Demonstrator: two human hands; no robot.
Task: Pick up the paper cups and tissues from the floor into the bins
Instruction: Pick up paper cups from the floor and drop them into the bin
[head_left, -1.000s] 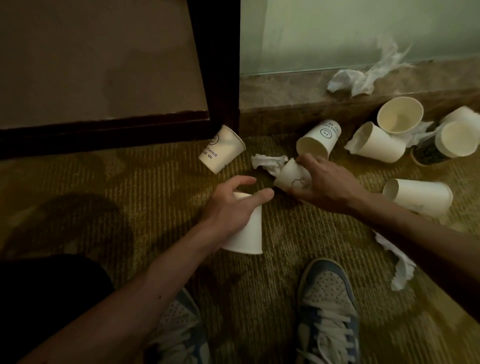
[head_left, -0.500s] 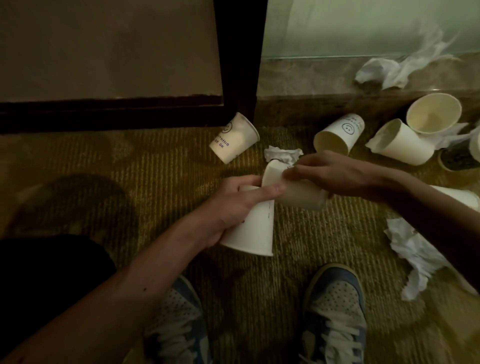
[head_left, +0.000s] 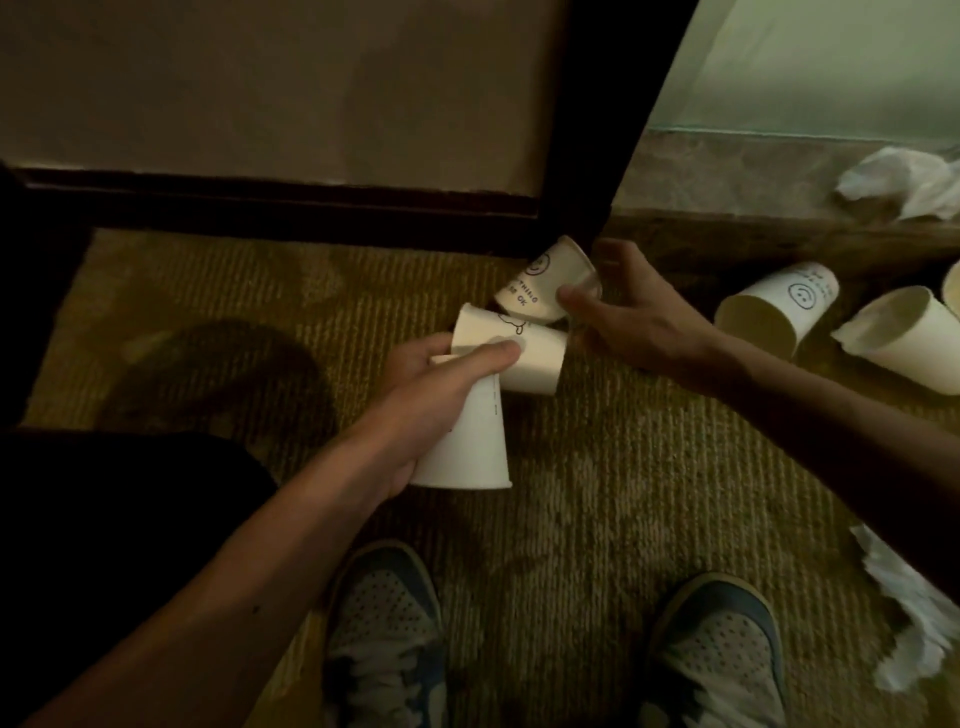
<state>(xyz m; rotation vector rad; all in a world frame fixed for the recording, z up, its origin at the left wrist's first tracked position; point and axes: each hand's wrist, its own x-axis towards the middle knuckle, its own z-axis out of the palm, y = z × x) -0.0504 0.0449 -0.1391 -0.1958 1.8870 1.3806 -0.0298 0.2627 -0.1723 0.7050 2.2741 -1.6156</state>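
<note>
The floor is a ribbed olive carpet (head_left: 623, 519), bounded at the top by a dark door frame (head_left: 613, 130) and a stone ledge (head_left: 753, 171). No bin is in view.

Left hand (head_left: 441, 384): fingers curled round a plain cup (head_left: 467, 447) held mouth-down, with the thumb pinning a second cup (head_left: 530, 358) against its upper end. Half a second ago the right hand was still pressing this second cup into place. The left hand now carries both alone.

Right hand (head_left: 634, 322): it has released the second cup and moved up to the printed cup (head_left: 540, 286), which lies against the foot of the door frame. Thumb and curled fingers bracket this cup and appear to be closed on it.

Consequence: two cups are collected and a third is in hand, probably to join the other two.

Remaining on the floor at the right: a smiley cup (head_left: 774, 312), another cup (head_left: 904, 338) beside it, and a crumpled tissue (head_left: 904, 613). A further tissue (head_left: 904, 182) lies on the ledge.
</note>
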